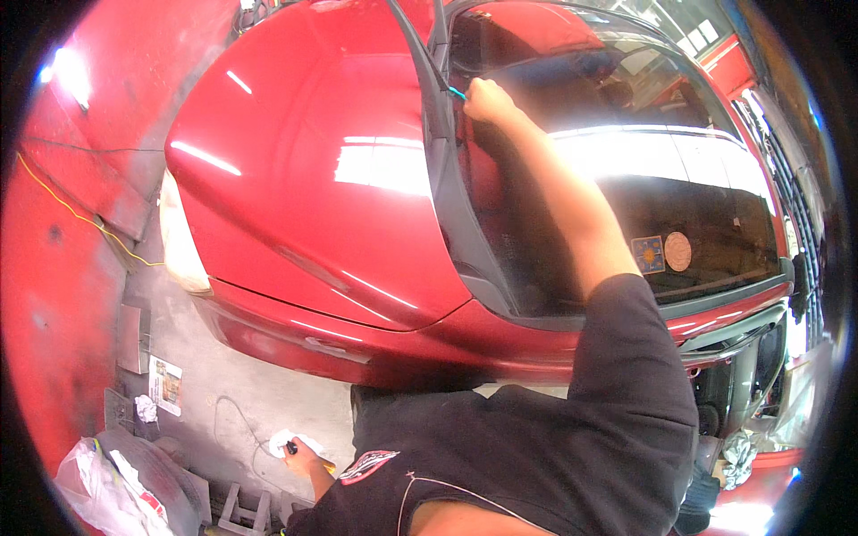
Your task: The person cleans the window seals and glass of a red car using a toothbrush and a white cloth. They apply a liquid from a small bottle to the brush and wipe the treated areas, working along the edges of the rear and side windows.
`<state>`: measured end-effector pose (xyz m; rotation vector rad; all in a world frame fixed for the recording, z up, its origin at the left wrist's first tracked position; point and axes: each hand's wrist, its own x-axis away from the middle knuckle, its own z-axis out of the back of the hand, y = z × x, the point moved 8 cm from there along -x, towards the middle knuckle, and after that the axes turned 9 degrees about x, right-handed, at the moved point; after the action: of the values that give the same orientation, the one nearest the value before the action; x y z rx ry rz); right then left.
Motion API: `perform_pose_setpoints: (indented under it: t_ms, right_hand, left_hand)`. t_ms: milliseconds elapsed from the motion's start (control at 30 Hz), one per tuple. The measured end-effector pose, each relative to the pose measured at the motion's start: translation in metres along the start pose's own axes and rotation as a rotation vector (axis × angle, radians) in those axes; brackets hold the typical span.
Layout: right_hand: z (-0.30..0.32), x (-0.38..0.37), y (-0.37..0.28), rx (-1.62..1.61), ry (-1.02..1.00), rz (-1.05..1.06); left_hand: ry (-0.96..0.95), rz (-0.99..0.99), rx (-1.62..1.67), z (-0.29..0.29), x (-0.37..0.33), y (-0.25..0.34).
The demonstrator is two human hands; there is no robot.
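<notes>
Workshop surroundings, with grey concrete floor (268,402) below and beyond the left hand (304,457), and a broad, scuffed red surface (58,304) well to the left of both hands. Across that surface, far left of the right hand (489,100), a yellow cable (89,219). Left of the left hand, a printed sheet (166,386), some crumpled white paper (146,408) and, farther off, a stuffed plastic bag (98,491).

Above the left hand and under the right one, a red car: glossy hood (295,205) to the right hand's left, streaked with reflected light; dark windshield (536,241) beneath it and to its right, with a wide white glare. Just left of the right hand, black trim (438,134) along the glass base.

Reaches over the windshield with the right arm, bare below a short black sleeve (630,348), angled up and leftward. Has the right hand curled closed on a slim teal tool (457,93), pointing left at the trim; cannot tell whether touching. Holds the left hand low, fingers bent around a dark item (291,447) beside a white bundle (280,440); cannot tell its kind.
</notes>
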<state>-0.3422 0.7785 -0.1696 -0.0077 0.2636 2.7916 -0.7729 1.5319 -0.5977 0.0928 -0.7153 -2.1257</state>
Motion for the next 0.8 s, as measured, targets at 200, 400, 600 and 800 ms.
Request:
perform_pose_setpoints:
  t_ms: [200,400,600,800]
  right_hand:
    - [0.002,0.015,-0.024,0.002,0.094,0.043]
    - [0.002,0.011,-0.003,0.039,0.138,0.010]
    - [0.001,0.021,-0.010,0.040,0.106,0.159]
    - [-0.002,0.041,-0.026,0.103,0.153,0.138]
  left_hand:
    - [0.111,0.011,-0.009,-0.003,-0.003,0.024]
    - [-0.029,-0.049,0.021,-0.022,0.003,0.055]
    - [-0.008,-0.046,0.067,-0.018,0.005,0.037]
    - [0.083,-0.009,0.076,0.001,0.013,0.004]
